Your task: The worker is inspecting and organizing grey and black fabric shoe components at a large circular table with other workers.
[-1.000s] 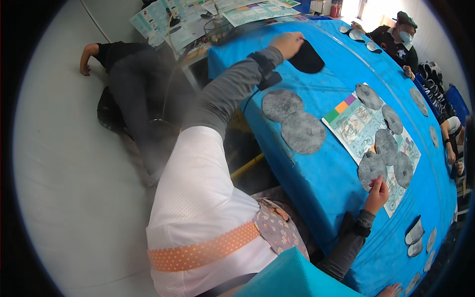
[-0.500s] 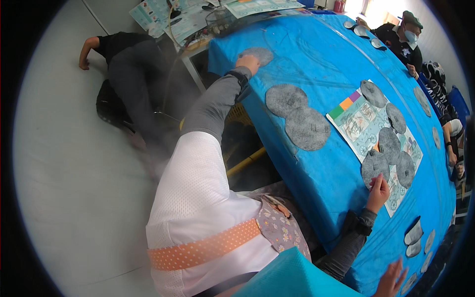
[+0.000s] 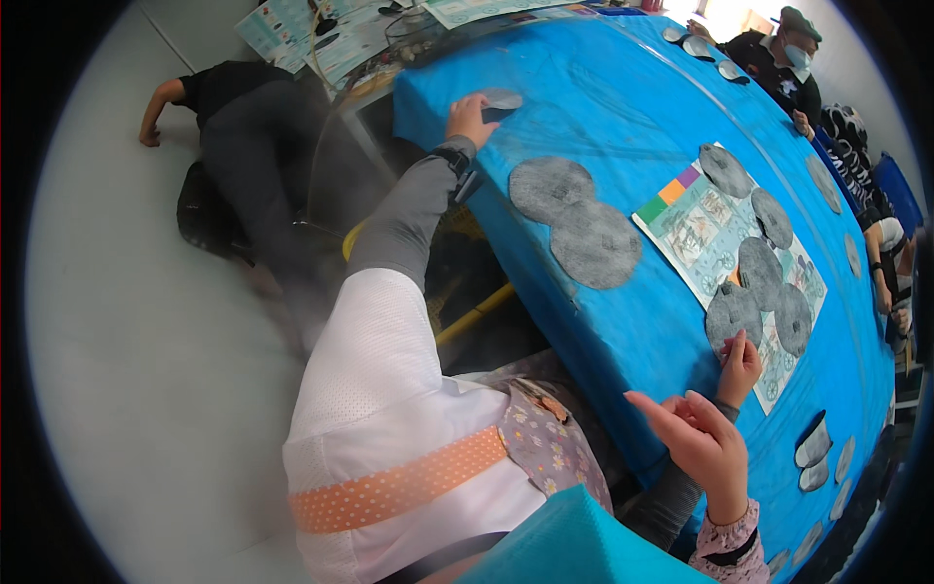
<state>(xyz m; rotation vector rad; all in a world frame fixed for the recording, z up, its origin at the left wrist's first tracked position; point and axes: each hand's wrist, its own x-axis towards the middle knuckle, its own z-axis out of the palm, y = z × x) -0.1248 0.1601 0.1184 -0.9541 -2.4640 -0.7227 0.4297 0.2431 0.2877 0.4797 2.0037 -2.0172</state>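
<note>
My left hand [image 3: 470, 121] is at the table's far left edge, fingers closed on the near side of a grey felt-like piece [image 3: 503, 98]. A dark underside shows beside the fingers. My right hand [image 3: 741, 370] is closed in a pinch at the edge of a grey round felt-like piece [image 3: 732, 313]; whatever lies between its fingertips is hidden. That piece is one of several overlapping on a colourful printed sheet [image 3: 696, 229]. Two joined or overlapping grey rounds [image 3: 551, 190] lie between my hands on the blue table cover [image 3: 623, 117].
Another person's hand [image 3: 705, 448], in a pink floral sleeve, reaches in beside my right forearm, finger extended. A person in black [image 3: 258, 127] bends over at the left. Across the table sits a masked person [image 3: 778, 68]. More grey pieces [image 3: 814, 453] lie at the right.
My left hand has gripped the grey piece and raised or folded its near edge. The other person's hand has come in from the lower right. The whole view has shifted slightly.
</note>
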